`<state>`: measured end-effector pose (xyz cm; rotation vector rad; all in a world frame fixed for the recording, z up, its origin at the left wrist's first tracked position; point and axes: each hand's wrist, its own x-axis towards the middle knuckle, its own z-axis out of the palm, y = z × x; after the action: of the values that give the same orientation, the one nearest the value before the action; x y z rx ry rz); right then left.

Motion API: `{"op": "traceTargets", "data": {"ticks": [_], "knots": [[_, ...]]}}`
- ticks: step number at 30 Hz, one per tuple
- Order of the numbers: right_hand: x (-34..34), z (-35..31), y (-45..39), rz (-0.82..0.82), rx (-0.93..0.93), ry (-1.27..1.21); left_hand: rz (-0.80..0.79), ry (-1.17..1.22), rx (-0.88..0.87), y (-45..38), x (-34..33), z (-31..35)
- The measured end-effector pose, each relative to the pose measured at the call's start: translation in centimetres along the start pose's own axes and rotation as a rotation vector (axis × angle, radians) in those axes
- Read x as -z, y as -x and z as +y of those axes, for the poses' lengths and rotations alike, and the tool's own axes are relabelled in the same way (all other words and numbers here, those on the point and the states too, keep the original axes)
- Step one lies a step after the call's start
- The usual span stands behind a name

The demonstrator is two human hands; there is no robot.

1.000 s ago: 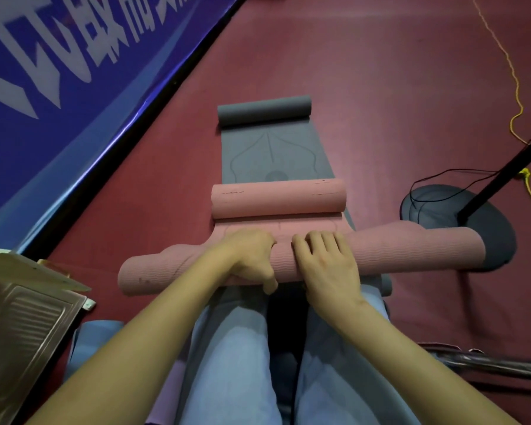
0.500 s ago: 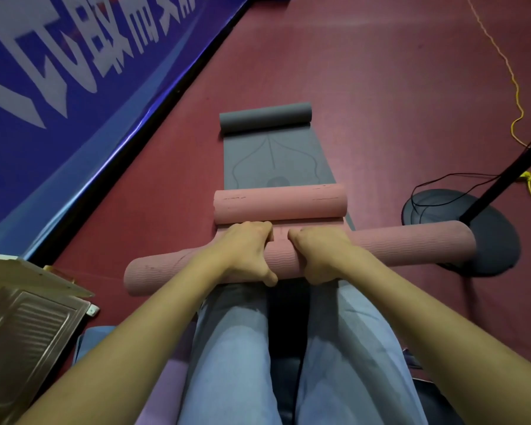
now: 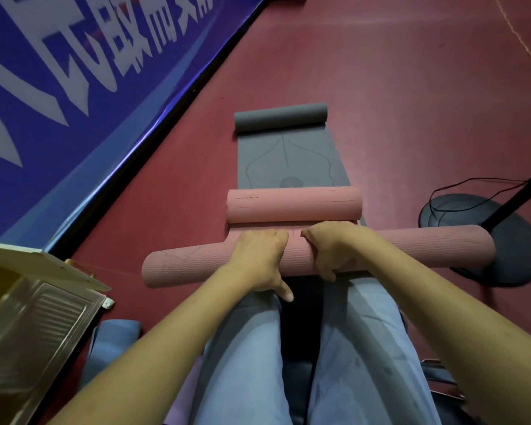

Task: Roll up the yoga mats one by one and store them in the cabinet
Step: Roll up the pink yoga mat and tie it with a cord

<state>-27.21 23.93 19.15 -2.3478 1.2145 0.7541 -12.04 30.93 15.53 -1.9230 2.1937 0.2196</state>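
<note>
Maroon floor (image 3: 396,87), blue banner (image 3: 59,87) alongside, left hand (image 3: 258,256) and right hand (image 3: 334,250) gripping pink mat roll (image 3: 426,250)

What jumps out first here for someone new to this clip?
The long pink roll lying crosswise in the middle, gripped at its centre by the left hand and the right hand. Just beyond it lies a shorter pink roll on a grey mat whose far end is rolled. A blue banner fills the upper left.
</note>
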Motion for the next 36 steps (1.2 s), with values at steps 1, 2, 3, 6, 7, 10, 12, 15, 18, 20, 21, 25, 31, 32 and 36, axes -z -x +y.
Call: {"op": "traceTargets", "data": {"ticks": [1,2,3,6,7,10,12,15,18,20,21,25,31,32,36], "knots": [[-0.1,0.0,-0.1,0.021,-0.002,0.011,0.006,-0.017,0.013,-0.3,-0.1,0.1],[-0.4,0.0,-0.1,0.065,-0.003,0.034,0.012,-0.034,0.023,-0.5,-0.2,0.2],[-1.0,0.0,-0.2,0.132,-0.004,0.067,0.021,-0.047,0.031,-0.7,-0.3,0.3],[-3.8,-0.2,-0.6,0.432,0.004,0.146,0.084,-0.061,0.037,-1.0,-0.6,0.2],[-4.9,-0.2,-0.9,0.543,0.017,0.164,0.103,-0.060,0.039,-0.9,-0.7,0.2],[-7.2,0.2,-1.5,0.755,0.032,0.170,0.111,-0.056,0.017,-0.9,-0.6,0.1],[-7.5,0.4,-1.5,0.781,0.030,0.141,0.102,-0.045,0.006,-1.0,-0.5,0.1],[-6.6,0.0,-1.1,0.711,0.016,0.133,0.083,-0.029,0.007,-1.1,-0.4,0.1],[-5.7,-0.3,-0.7,0.652,0.015,0.121,0.067,-0.009,0.012,-1.0,-0.1,0.2],[-5.4,-0.6,-0.2,0.630,-0.010,0.120,0.077,-0.003,0.020,-0.4,0.2,0.4],[-5.6,-0.8,0.1,0.632,-0.016,0.119,0.094,-0.001,0.028,0.1,0.3,0.6],[-7.8,-1.4,1.9,0.714,0.021,0.114,0.150,-0.019,0.041,3.1,-0.6,2.2],[-10.8,-2.1,5.8,0.698,0.014,0.125,0.125,-0.060,-0.010,7.2,-1.4,4.3],[-11.2,-2.2,6.3,0.677,0.025,0.126,0.107,-0.054,-0.021,7.7,-1.5,4.5],[-12.1,-2.4,7.9,0.644,0.062,0.091,0.071,-0.032,-0.040,9.3,-2.0,5.4]]}}
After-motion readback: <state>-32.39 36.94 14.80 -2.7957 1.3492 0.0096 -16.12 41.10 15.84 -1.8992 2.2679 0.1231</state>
